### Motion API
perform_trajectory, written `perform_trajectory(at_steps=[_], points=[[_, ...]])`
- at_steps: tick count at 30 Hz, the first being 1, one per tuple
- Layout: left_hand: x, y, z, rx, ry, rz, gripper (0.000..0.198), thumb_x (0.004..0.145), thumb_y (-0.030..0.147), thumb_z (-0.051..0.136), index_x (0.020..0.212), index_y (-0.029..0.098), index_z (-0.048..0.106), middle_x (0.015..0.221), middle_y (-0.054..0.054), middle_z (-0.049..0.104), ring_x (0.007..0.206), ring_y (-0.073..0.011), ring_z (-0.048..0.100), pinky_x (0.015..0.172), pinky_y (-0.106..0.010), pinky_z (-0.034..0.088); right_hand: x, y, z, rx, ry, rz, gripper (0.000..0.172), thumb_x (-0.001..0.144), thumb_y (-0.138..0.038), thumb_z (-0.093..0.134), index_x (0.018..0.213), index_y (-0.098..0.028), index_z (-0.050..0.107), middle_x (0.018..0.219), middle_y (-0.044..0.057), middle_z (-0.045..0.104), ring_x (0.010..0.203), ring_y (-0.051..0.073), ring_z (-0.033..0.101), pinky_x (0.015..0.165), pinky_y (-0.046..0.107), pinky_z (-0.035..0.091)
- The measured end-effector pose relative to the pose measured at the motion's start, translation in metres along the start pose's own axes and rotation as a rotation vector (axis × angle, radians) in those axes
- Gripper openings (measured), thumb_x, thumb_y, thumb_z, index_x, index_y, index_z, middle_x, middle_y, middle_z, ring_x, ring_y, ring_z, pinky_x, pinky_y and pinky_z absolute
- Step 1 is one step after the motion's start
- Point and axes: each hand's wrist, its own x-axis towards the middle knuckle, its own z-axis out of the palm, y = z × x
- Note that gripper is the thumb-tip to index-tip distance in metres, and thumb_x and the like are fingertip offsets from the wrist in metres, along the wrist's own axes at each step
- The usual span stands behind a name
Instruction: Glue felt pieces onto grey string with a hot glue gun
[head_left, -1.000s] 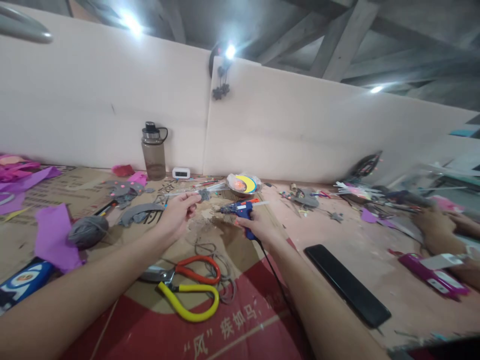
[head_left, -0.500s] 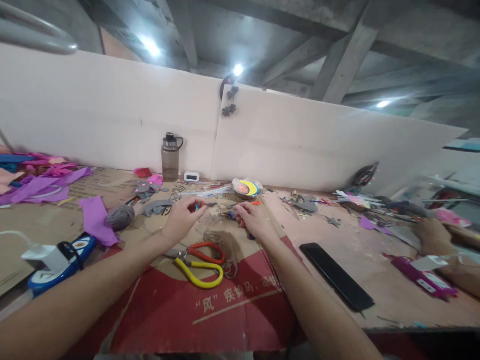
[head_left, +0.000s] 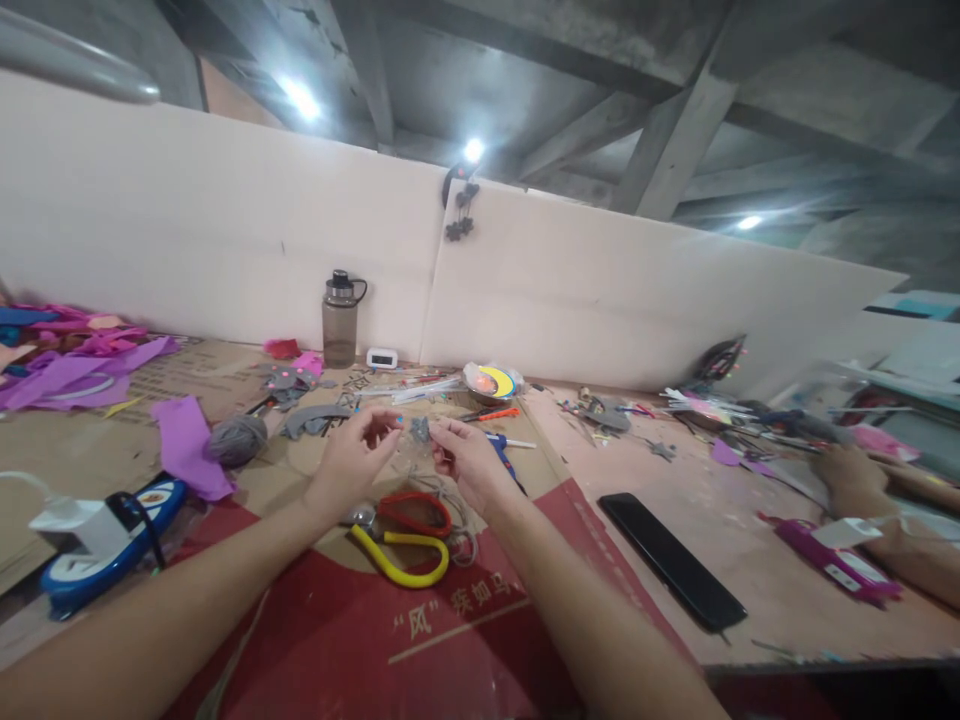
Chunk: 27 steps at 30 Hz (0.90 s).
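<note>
My right hand (head_left: 466,462) pinches a small grey piece (head_left: 420,430), apparently felt and flower-like in outline, over the cardboard. Just left of it is my left hand (head_left: 356,455), its fingers curved and apart, with a gap between thumb and forefinger. A tiny blue spot shows at its fingertips. Beside my right hand lies a blue tool (head_left: 508,460) with a white stick, resembling a glue gun, partly hidden by the hand. Scissors with one red and one yellow handle (head_left: 409,570) rest below my hands, next to loose grey cord (head_left: 463,545).
A bottle (head_left: 340,320), small white clock (head_left: 382,358) and bowl (head_left: 517,384) stand along the white partition. Grey yarn (head_left: 238,440) and a blue power strip (head_left: 112,560) lie left. A black phone (head_left: 671,560) lies right, near another person's arm (head_left: 862,485).
The small grey piece has passed to my right hand, and my left fingers have parted. My right hand has moved left, away from the blue tool, which now lies on the table.
</note>
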Motion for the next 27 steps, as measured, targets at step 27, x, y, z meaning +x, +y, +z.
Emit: perform_trajectory(at_steps=[27], points=[[0.000, -0.007, 0.004, -0.089, -0.165, -0.330, 0.023, 0.070, 0.039, 0.063, 0.062, 0.018, 0.062, 0.059, 0.000, 0.057, 0.052, -0.0103, 0.042, 0.052, -0.023, 0.031, -0.017, 0.022, -0.009, -0.583, 0.185, -0.497, 0.014, 0.084, -0.027, 0.050, 0.094, -0.019, 0.054, 0.087, 0.001, 0.054, 0.077, 0.012, 0.050, 0.070, 0.025, 0.041]])
